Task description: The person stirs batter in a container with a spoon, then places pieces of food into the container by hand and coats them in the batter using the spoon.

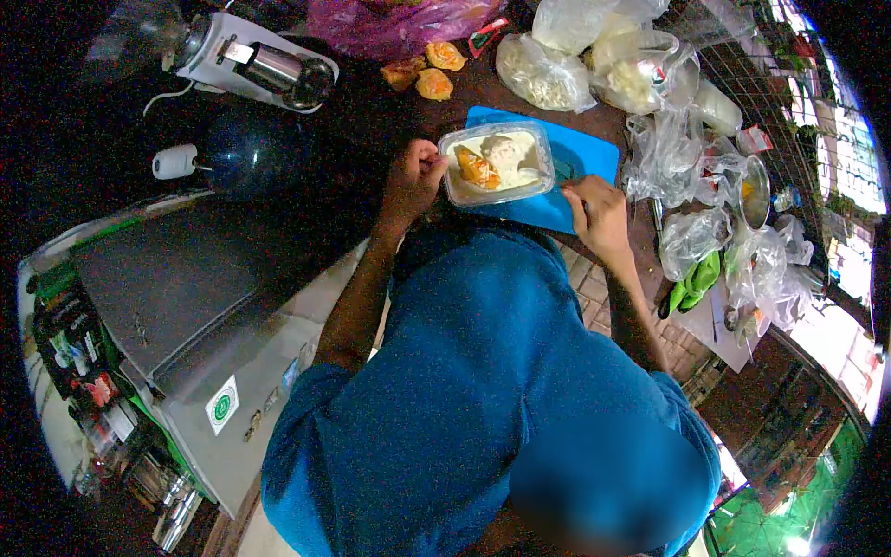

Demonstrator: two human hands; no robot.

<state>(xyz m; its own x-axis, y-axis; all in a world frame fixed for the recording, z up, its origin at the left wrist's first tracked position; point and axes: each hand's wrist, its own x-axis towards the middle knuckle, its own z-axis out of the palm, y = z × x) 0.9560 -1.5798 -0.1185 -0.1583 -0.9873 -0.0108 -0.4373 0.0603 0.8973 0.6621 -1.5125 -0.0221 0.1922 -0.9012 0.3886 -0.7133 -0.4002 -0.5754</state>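
A clear plastic food container (449,187) rests on a blue cutting board (587,160). Inside lies a pale creamy liquid with an orange-yellow piece of food (476,168) and a whitish lump (501,148). At the container's left rim, my left hand (415,178) has its fingers bent and pinched against the edge. My right hand (601,215) is over the board, just off the container's lower right corner. Its thumb and fingers are curled together; whatever they hold, if anything, is too small to make out.
Several orange-topped food pieces (434,84) lie behind, beside a purple plastic bag (399,28). Clear bags (548,74) and a metal bowl (756,192) crowd the right side, with a green cloth (696,280) nearer. A blender-like appliance (269,70) stands at the back left.
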